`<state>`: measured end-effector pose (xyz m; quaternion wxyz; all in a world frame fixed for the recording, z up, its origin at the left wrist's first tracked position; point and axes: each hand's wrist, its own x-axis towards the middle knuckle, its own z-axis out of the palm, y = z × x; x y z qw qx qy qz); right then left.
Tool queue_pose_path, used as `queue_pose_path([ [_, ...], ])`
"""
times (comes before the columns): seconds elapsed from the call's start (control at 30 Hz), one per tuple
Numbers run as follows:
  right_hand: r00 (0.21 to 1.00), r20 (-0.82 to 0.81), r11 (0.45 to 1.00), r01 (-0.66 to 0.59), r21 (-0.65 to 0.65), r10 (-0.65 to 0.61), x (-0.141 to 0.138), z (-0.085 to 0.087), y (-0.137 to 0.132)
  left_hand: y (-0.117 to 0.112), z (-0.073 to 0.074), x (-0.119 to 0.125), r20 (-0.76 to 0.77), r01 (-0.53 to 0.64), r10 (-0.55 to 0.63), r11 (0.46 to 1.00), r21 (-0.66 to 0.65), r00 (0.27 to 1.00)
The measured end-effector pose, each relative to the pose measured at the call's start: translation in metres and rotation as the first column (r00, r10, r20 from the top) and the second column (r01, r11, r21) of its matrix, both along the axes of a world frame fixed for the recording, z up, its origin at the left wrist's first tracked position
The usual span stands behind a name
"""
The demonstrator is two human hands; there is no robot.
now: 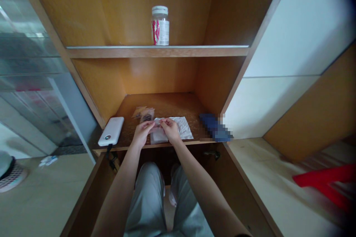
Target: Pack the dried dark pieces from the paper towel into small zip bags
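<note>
My left hand (142, 132) and my right hand (169, 129) meet over the front of a wooden shelf (167, 105). Both pinch the top edge of a small white packet (159, 136) that lies on the shelf board, fingers curled round it. A white paper sheet (183, 126) lies flat just right of my right hand. Behind my left hand rest some small clear sachets (144, 113). A white power bank (111, 131) sits at the shelf's left front corner, a hand's width from my left hand.
A plastic jar (160, 26) with a white lid stands on the upper shelf. A blue object (215, 126), partly blurred, lies at the shelf's right end. A black cable (111, 157) hangs below the power bank. A red item (325, 183) lies on the floor at right.
</note>
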<state>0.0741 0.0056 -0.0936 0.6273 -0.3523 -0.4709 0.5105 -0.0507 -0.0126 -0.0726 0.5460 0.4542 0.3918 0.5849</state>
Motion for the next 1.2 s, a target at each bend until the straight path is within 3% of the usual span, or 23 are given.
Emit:
queue_pose_path([
  [0.33, 0.997, 0.082, 0.998, -0.012, 0.059, 0.007, 0.002, 0.011, -0.009, 0.003, -0.006, -0.002, -0.021, -0.016, 0.016, 1.000, 0.017, 1.000],
  [0.57, 0.995, 0.095, 0.997, -0.034, 0.068, 0.027, 0.001, 0.007, -0.006, 0.002, -0.004, -0.001, -0.031, 0.005, -0.005, 1.000, -0.002, 0.999],
  [0.87, 0.988, 0.143, 0.993, -0.065, 0.099, 0.051, 0.001, 0.008, -0.007, 0.006, -0.011, -0.005, -0.068, -0.018, 0.020, 0.999, 0.028, 0.997],
  [1.2, 0.992, 0.126, 0.998, -0.026, 0.064, 0.018, 0.002, 0.009, -0.007, -0.001, 0.004, 0.000, 0.043, 0.020, -0.018, 0.999, -0.027, 0.999],
])
